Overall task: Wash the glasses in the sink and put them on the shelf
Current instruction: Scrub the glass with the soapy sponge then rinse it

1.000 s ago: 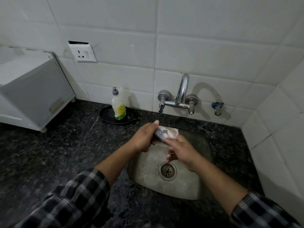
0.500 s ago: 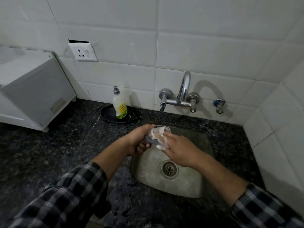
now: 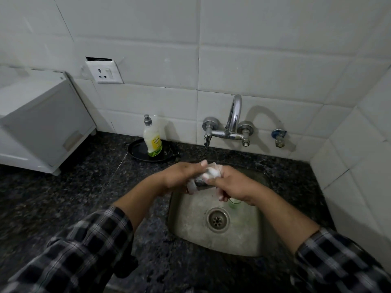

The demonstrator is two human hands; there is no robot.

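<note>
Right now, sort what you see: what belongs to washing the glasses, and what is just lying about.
In the job: left hand and right hand, both gripping the soapy glass; greenish glass in the sink; tap; soap bottle.
Lying about: black dish under the bottle; wall socket; white cabinet; small valve.

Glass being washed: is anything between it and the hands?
Yes. A foamy white scrubbing pad lies between the right hand and the soapy clear glass. The left hand seems to grip the glass directly.
</note>
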